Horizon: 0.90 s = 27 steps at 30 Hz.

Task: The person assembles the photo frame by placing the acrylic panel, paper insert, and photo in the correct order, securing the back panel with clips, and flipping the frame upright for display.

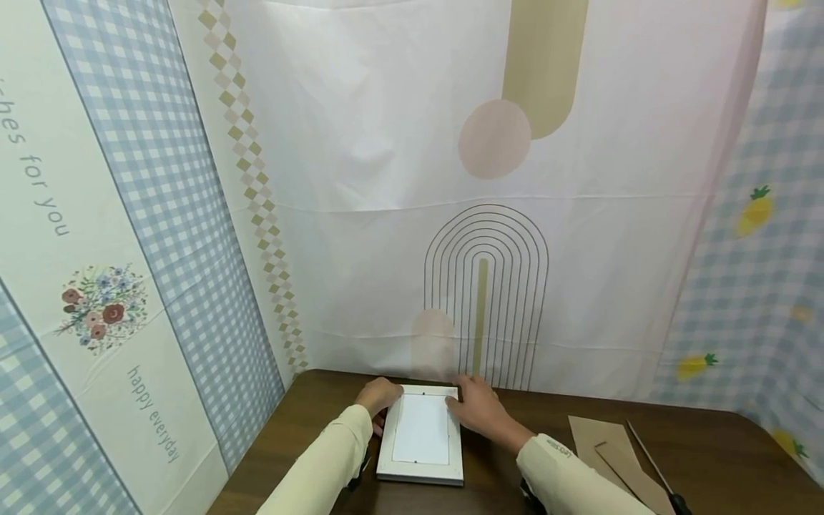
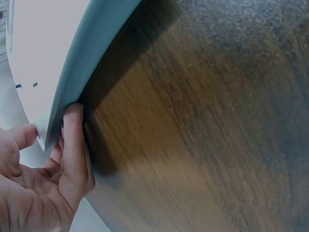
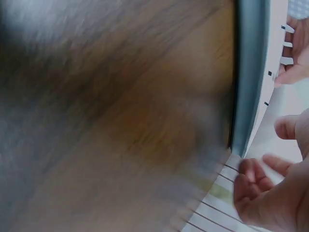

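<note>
A white rectangular frame (image 1: 420,472) lies on the brown table, with a white inner panel (image 1: 421,430) facing up and small dark tabs at its ends. At its far left corner my left hand (image 1: 378,395) grips the edge; in the left wrist view the hand (image 2: 53,181) has its thumb on the frame's corner (image 2: 72,53) and its fingers along the side. My right hand (image 1: 481,409) is at the far right corner. In the right wrist view that hand (image 3: 277,188) is slightly apart from the frame (image 3: 252,72), fingers loosely bent, thumb spread, holding nothing.
On the right of the wooden table (image 1: 515,465) lie brown card pieces (image 1: 591,431), a thin bent dark rod (image 1: 616,471) and a long thin tool (image 1: 650,456) with a black handle. Patterned fabric (image 1: 360,272) hangs behind the table and at both sides.
</note>
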Motion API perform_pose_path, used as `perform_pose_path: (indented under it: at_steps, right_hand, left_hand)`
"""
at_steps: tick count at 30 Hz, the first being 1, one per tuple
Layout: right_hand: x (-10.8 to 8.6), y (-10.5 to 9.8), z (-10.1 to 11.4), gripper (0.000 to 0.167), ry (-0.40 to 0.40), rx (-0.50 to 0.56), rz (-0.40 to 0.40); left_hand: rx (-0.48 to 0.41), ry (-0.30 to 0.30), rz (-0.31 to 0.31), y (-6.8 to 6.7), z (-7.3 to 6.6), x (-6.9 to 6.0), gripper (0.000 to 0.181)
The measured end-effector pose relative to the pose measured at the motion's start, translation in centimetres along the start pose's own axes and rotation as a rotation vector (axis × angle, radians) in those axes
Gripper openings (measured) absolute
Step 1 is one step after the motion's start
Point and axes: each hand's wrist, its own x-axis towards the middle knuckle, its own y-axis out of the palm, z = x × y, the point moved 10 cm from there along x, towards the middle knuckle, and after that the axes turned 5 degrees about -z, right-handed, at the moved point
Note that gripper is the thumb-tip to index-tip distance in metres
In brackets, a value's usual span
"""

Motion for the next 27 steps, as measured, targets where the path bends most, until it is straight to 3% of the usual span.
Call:
perform_pose_path:
  at_steps: [4, 10, 18, 27]
  right_hand:
    - [-0.4, -0.2, -1.3, 0.057, 0.117, 0.053, 0.056]
    - [-1.2, 0.2, -2.0, 0.065, 0.188, 0.061, 0.141]
    - [-2.2, 1.6, -2.0, 0.058, 0.230, 0.126, 0.236]
    - [-2.4, 2.2, -1.8, 0.049, 0.231, 0.175, 0.236]
  left_hand:
    - [0.007, 0.015, -0.019, -0.2, -0.3, -0.8, 0.047]
    - [0.008, 0.006, -0.005, -0.2, 0.0, -0.4, 0.043]
    - [-0.015, -0.019, 0.051, -0.7, 0.5, -1.7, 0.043]
    - [-0.011, -0.002, 0.085, -0.2, -0.1, -2.5, 0.049]
